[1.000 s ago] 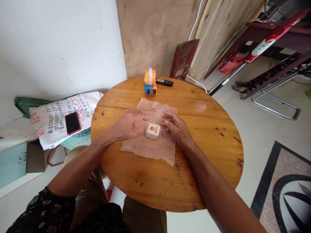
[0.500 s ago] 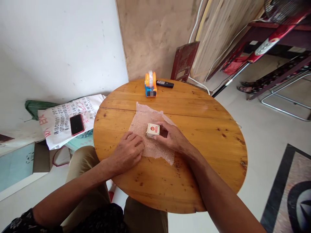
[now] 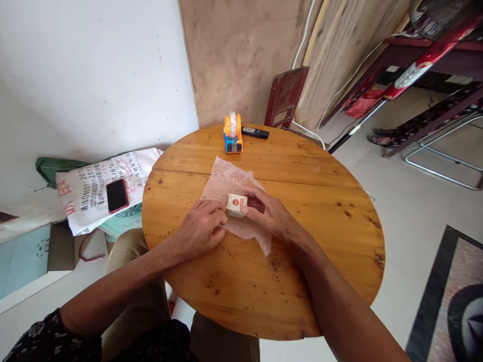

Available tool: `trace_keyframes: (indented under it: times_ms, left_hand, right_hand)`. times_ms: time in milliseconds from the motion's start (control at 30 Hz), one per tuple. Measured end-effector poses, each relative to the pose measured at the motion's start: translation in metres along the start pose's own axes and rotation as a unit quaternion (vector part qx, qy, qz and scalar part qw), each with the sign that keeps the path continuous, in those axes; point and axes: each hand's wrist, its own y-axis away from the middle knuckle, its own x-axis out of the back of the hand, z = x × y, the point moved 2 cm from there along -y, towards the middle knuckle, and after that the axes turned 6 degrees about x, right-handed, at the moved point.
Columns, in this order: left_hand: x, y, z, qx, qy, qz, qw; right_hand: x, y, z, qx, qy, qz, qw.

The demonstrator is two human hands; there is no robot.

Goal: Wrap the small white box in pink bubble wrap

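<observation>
Currently the small box (image 3: 236, 205) sits mid-sheet on the bubble wrap (image 3: 222, 183). Right hand (image 3: 269, 215) pinches its far side; left hand (image 3: 199, 231), fingers curled, presses the wrap's near edge. Advisable: keep box pinned, fold wrap snug against tabletop (image 3: 302, 171).

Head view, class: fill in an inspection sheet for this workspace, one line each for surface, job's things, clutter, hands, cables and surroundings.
Surface: round wooden table, a seam across its far part, dark spots in the wood.
Job's things: small white box with a red mark lying on a sheet of bubble wrap.
Clutter: orange and blue tape dispenser and a dark remote-like handset at the far edge.
Hands: left hand on the wrap's near left edge beside the box; right hand gripping the box's right side.
Cables: white cables down the far wall.
Surroundings: red wooden chair; printed sack with a phone on it; patterned rug.
</observation>
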Motion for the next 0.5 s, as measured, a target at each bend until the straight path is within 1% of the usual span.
trace_keyframes:
  times_ms: [67,167,233,300,400,500]
  left_hand:
    - [0.003,-0.008,0.000,0.022,0.015,0.008,1.000]
    - [0.006,-0.021,-0.001,0.058,0.020,0.005,0.998]
    - [0.006,-0.030,-0.003,0.078,0.034,-0.003,0.996]
    - [0.004,-0.038,-0.006,0.093,0.067,-0.008,0.993]
    - [-0.002,-0.045,-0.013,0.133,0.145,-0.025,0.980]
    - [-0.010,-0.048,-0.020,0.188,0.226,-0.053,0.954]
  right_hand:
    - [0.007,0.001,-0.002,-0.015,-0.061,-0.008,0.998]
    - [0.019,0.004,-0.008,-0.020,-0.102,-0.020,0.994]
    - [0.024,0.005,-0.011,-0.019,-0.097,-0.033,0.995]
    - [0.025,0.004,-0.013,-0.019,-0.061,-0.036,0.997]
    - [0.020,0.000,-0.009,-0.024,-0.008,-0.005,1.000]
    - [0.013,-0.003,-0.002,-0.044,-0.025,0.033,0.998]
